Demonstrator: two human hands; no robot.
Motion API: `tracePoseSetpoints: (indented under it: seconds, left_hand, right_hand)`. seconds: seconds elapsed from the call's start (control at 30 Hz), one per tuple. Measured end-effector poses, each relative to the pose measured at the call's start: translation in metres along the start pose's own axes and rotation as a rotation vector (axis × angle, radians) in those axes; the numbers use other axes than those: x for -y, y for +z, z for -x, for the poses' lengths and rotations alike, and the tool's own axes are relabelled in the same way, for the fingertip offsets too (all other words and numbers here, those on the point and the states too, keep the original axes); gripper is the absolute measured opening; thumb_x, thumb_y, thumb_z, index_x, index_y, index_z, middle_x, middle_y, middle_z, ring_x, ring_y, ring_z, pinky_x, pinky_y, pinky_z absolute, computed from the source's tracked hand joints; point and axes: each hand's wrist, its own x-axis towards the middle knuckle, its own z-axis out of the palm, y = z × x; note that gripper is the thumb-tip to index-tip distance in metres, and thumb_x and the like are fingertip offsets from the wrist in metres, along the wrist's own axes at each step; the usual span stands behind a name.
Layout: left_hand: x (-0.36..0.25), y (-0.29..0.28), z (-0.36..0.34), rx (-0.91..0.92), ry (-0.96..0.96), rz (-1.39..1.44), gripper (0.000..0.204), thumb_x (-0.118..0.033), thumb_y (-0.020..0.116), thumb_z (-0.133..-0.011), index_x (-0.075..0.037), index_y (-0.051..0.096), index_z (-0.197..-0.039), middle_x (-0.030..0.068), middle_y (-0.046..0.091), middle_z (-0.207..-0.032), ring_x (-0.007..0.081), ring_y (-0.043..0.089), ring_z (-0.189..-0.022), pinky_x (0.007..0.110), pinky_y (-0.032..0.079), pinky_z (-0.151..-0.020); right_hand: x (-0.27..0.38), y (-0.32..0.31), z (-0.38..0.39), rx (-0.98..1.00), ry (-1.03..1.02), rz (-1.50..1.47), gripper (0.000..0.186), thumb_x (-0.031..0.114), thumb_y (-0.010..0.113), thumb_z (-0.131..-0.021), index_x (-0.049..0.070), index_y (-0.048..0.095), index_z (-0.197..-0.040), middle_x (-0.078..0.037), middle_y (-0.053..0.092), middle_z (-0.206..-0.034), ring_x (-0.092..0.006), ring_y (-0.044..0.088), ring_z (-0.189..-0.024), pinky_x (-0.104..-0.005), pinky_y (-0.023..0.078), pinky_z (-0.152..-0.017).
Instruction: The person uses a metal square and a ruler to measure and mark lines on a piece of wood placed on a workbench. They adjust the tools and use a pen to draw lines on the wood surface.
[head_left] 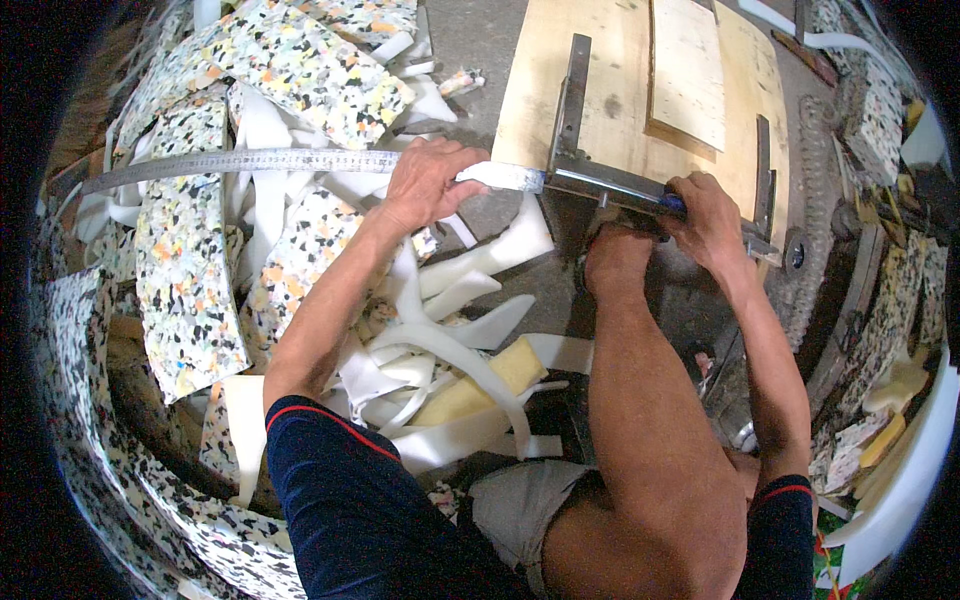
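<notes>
A long metal ruler (260,160) runs leftward from my left hand (432,182) over the foam scraps. My left fingers are closed on its right end. A pale white piece (508,177) sticks out from that hand to the right, reaching the metal frame; whether it belongs to the ruler I cannot tell. On the right, my right hand (706,218) curls round the front metal bar (610,186) of a frame on the wooden board (610,110). Something dark blue (672,204) shows at its fingers, too small to name.
Speckled foam slabs (185,270) and white foam offcuts (480,265) cover the floor at left. A smaller plank (687,75) lies on the board. My bare leg (645,380) reaches up to the board's near edge. More foam (870,130) lines the right side.
</notes>
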Motion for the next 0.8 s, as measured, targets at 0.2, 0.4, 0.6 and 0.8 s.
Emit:
tracePoseSetpoints:
  seconds: [0.2,0.4,0.6,0.8]
  left_hand:
    - [0.0014,0.0007,-0.0001,0.003,-0.003,0.002,0.037,-0.042,0.072,-0.084,-0.014,0.069,-0.109,0.0072,0.066,-0.087,0.0291,0.064,-0.088,0.043,0.045,-0.077]
    - [0.0014,0.0009,0.0004,-0.005,-0.004,-0.005,0.039,-0.044,0.072,-0.086,-0.012,0.068,-0.109,0.0076,0.067,-0.088,0.0285,0.065,-0.088,0.043,0.045,-0.076]
    - [0.0028,0.0017,0.0004,-0.017,0.009,-0.006,0.04,-0.044,0.072,-0.086,-0.011,0.069,-0.109,0.0089,0.068,-0.088,0.0297,0.065,-0.088,0.044,0.045,-0.076]
    - [0.0012,0.0014,0.001,-0.016,-0.016,0.021,0.04,-0.041,0.075,-0.083,-0.01,0.069,-0.107,0.0102,0.07,-0.091,0.0316,0.066,-0.091,0.045,0.046,-0.078]
  right_hand:
    - [0.0001,0.0012,0.0008,-0.023,-0.005,-0.016,0.041,0.014,0.082,-0.069,0.007,0.063,-0.104,-0.013,0.058,-0.095,-0.0368,0.058,-0.098,-0.0471,0.05,-0.08]
    - [-0.0021,0.0017,0.0011,0.009,-0.004,-0.001,0.045,0.015,0.084,-0.068,0.008,0.062,-0.106,-0.013,0.057,-0.097,-0.0363,0.058,-0.1,-0.0469,0.05,-0.081]
    - [-0.005,0.0044,0.0007,0.013,-0.002,-0.005,0.045,0.014,0.084,-0.068,0.008,0.062,-0.106,-0.013,0.057,-0.097,-0.0363,0.057,-0.1,-0.0466,0.05,-0.082]
    - [-0.0044,0.0045,0.0016,-0.012,-0.028,0.015,0.045,0.015,0.084,-0.068,0.008,0.062,-0.106,-0.013,0.057,-0.097,-0.0359,0.057,-0.098,-0.046,0.05,-0.081]
